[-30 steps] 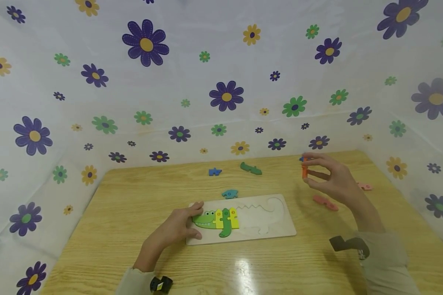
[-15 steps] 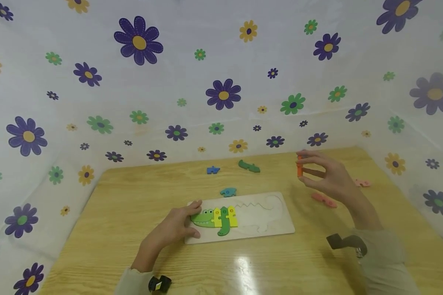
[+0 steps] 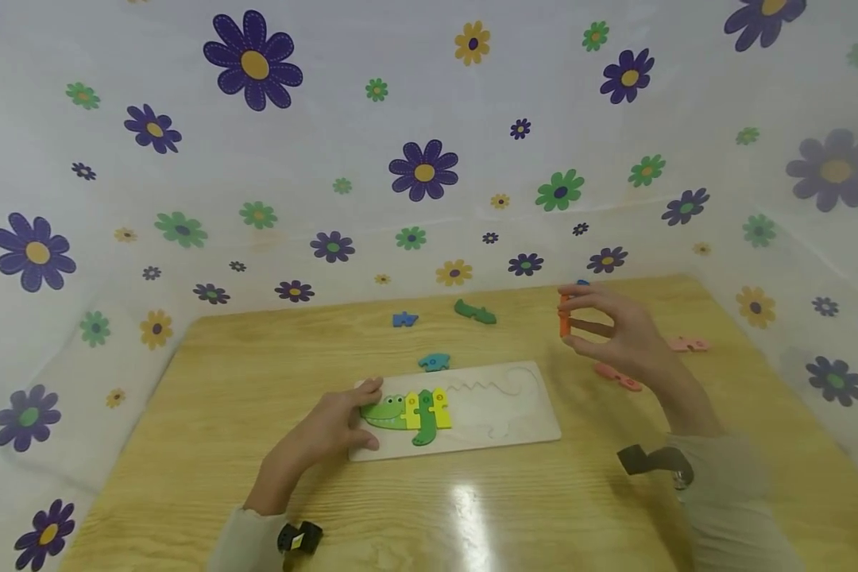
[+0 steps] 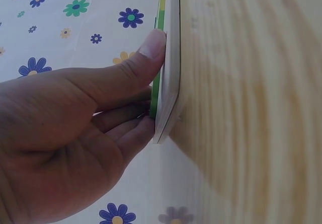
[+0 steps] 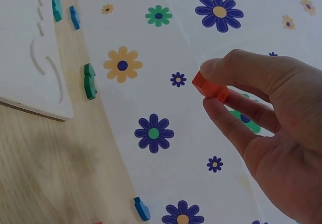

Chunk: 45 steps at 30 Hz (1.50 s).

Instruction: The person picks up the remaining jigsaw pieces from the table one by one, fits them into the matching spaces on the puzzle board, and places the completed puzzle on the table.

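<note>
A pale wooden puzzle board lies on the table, with a crocodile outline across it. At its left end are the green crocodile head piece, yellow and green numbered body pieces and a leg. My left hand presses on that end, thumb near the front edge and fingers near the back edge; the left wrist view shows the fingers at the green piece. Raised right of the board, my right hand pinches an orange puzzle piece between thumb and fingertips, held upright above the table.
Behind the board lie a teal piece, a blue piece and a dark green piece. Two pink pieces are near my right forearm. Another blue piece sits by the flowered curtain behind the table.
My right hand has drifted a little left with the orange piece in its pinch. The head view has shifted slightly, and my left hand stays at the board's left end.
</note>
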{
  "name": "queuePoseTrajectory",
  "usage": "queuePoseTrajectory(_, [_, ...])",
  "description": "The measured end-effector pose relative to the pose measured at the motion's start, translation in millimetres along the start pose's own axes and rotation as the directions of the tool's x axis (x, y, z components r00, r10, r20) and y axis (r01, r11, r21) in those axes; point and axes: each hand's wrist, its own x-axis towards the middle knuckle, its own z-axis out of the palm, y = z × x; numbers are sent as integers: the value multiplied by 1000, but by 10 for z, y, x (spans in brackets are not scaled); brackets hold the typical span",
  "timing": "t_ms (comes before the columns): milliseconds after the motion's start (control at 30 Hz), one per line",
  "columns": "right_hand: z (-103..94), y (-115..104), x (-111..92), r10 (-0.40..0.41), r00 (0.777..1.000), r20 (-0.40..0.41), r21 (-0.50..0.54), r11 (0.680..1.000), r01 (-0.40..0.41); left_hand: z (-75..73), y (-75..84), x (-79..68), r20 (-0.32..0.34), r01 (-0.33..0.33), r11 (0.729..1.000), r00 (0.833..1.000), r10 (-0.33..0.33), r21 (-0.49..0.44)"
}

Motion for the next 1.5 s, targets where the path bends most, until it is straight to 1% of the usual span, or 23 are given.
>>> queuePoseTrajectory(133, [36,-8,6,18,1000,23,36,999,-19,-20,-23,-27,-8,-5,1000,1000,5,0])
queuePoseTrajectory(333, [66,-45,-12,25,999,32,45,999,-26,-31,0,-37,-9,-4,1000,1000,4,-6])
queuePoseTrajectory(467, [86,-80,-25,32,999,30,48,998,-34,-29,4,-37,-2,-16,1000,1000,16,-11])
queuePoseTrajectory(567, [96,-93,-33,40,999,26,43,998,-41,-23,5,-29,4,-23,1000,1000,23,-8])
queuePoseTrajectory(733, [122,-104,-28,36,999,31,28,999,-37,-19,7,-16,13,-2,1000,1000,3,-18])
queuePoseTrajectory(867, [140,-110,-18,18,999,43,6,1000,-18,-16,-7,-12,6,-8,1000,1000,8,-23])
queuePoseTrajectory(1067, [149,-142,-13,29,998,62,-11,1000,-28,1,-18,-14,-2,-9,1000,1000,9,-12])
queuePoseTrajectory(1300, [172,-185,-5,2,998,69,-20,1000,-1,-3,-6,-17,-1,-1,1000,1000,1,-17])
queuePoseTrajectory(1500, [194,-160,-3,16,997,78,-28,1000,-14,-14,-9,-13,5,-5,1000,1000,5,-15])
